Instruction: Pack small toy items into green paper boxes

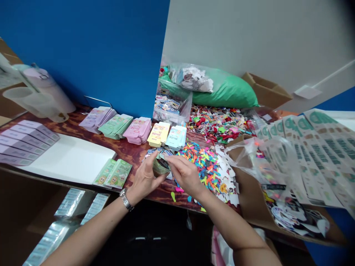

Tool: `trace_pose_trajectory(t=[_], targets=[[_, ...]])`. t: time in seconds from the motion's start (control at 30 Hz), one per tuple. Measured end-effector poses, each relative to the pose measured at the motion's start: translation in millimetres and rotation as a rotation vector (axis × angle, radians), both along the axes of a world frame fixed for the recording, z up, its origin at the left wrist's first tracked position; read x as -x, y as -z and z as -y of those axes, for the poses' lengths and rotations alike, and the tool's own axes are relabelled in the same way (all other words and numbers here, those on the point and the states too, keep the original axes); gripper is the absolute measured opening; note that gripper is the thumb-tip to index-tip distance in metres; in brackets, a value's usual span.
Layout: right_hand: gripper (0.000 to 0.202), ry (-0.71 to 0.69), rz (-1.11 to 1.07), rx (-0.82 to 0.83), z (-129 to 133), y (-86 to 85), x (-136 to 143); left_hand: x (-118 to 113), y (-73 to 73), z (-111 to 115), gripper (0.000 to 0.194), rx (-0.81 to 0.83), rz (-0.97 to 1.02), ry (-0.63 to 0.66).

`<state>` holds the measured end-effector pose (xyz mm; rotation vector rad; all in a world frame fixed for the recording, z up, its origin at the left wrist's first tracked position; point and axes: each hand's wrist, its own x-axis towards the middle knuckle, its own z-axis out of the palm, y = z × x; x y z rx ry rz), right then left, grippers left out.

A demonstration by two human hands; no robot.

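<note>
My left hand (144,180), with a metal watch at the wrist, is wrapped round a small green box (160,167) whose opening faces up. Beside it, my right hand (185,175) has its fingers pinched at the box's right edge; what they hold, if anything, is too small to tell. Behind the hands stand stacks of flat cards in purple (97,118), green (115,125), pink (138,130), yellow (158,133) and light blue (176,136). Small colourful pieces (205,162) lie heaped to the right, next to white cut-outs (226,173).
Two green boxes (119,174) lie by a white board (74,159), with purple boxes (26,142) at the far left. A bottle (51,88) and plastic cup (36,103) stand behind. Cardboard boxes, bags (227,88) and printed packets (313,159) fill the right.
</note>
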<state>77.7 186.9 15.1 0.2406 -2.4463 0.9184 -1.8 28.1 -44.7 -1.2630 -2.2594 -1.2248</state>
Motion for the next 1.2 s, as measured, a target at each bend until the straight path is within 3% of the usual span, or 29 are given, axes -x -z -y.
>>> trace_pose_trajectory(t=[0.13,0.37,0.6,0.87,1.0,1.2], targets=[[0.027,-0.043,0.075,0.091,2,-5.0,2,-3,-3.2,1,0.088,0.077,0.025,-0.014],[0.024,0.065,0.223,0.293,5,-11.7,7,-5,-3.8,2,0.094,0.157,-0.005,-0.068],[0.028,0.081,0.112,0.158,13,-5.8,4,-6,-0.6,5,0.096,0.242,-0.130,-0.131],[0.032,0.052,0.095,0.094,13,-4.1,0,-10,2.0,6,0.095,0.202,-0.112,-0.124],[0.040,0.035,0.022,0.049,19,5.6,-5,-9,1.4,8,0.094,0.266,-0.188,-0.177],[0.052,0.129,-0.109,0.006,35,25.5,-9,-8,1.0,12,0.095,0.305,-0.230,-0.174]])
